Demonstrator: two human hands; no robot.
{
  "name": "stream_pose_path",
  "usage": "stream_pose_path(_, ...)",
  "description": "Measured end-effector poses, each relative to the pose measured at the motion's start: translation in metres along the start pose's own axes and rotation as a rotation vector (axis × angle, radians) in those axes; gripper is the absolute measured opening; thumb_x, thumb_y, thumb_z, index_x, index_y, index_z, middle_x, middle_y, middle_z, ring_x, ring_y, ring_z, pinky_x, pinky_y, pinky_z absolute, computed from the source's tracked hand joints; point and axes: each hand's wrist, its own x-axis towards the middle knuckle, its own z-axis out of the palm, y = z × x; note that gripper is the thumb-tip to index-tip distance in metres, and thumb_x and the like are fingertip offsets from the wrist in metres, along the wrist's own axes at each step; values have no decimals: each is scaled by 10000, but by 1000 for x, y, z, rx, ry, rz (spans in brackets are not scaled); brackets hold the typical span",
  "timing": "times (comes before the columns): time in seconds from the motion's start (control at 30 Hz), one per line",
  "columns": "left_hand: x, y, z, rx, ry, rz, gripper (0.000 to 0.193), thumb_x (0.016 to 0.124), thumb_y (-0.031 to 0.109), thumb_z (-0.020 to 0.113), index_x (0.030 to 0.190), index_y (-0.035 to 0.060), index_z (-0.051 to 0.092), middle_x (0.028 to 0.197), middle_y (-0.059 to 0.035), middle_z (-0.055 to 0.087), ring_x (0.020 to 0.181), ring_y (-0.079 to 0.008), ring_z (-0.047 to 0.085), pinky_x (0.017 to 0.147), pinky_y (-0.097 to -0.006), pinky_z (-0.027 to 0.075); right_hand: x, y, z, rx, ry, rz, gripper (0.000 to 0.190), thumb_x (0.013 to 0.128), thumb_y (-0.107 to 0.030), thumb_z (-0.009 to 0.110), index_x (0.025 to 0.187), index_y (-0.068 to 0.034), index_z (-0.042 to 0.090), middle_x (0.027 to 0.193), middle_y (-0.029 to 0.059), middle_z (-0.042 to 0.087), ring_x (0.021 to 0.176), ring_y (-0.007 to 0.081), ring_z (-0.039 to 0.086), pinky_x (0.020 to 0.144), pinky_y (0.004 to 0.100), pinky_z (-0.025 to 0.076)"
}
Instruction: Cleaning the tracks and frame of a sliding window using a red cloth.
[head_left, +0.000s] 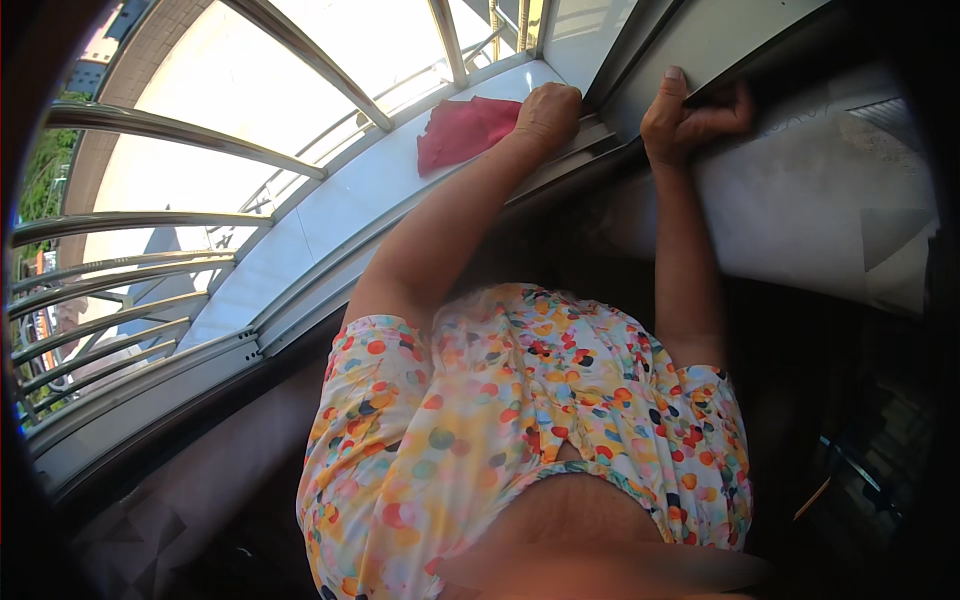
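Note:
My left hand (551, 116) is curled into a fist low at the window's corner, just above the sliding track (581, 150). Its fingers are turned away, so what lies inside them is hidden. A pinkish-red cloth (466, 133) is spread over the white tiled sill (330, 206) and reaches up against that hand's wrist side. My right hand (686, 124) grips the edge of a light window frame (720, 45), thumb on its face and fingers round the shaded side.
Curved metal safety bars (187, 142) run along the sill's outer side, with sunlit paving beyond. A metal window rail (150, 405) borders the sill on the inside. Pale wall surface (795, 210) lies below the right hand. The lower right is dark, with a thin yellowish stick (812, 499).

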Motion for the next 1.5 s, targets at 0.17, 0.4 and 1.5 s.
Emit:
stream_pose_path(0.17,-12,-10,-47,-17,-194,-61,184,725,146,569,688,-29,612,708,-198,603,683,-328,582,636,-376,463,1,11,-10,-23,16,12,556,737,-39,574,1137,12,191,1082,182,329,969,203,397,837,307,384)
stream_pose_path(0.4,-45,-65,-91,-441,17,-300,187,720,124,561,682,-52,612,602,-138,608,464,-168,573,424,-300,452,4,24,-18,-14,14,9,564,741,-55,576,1143,19,186,1071,177,327,969,201,391,847,310,375)
stream_pose_path(1.5,-90,-40,-82,-271,-274,-615,331,774,269,568,673,-47,565,576,-108,573,509,-172,566,522,-293,457,14,77,-141,-535,-32,56,539,760,-93,596,1110,44,209,1075,205,371,942,231,462,825,320,428)
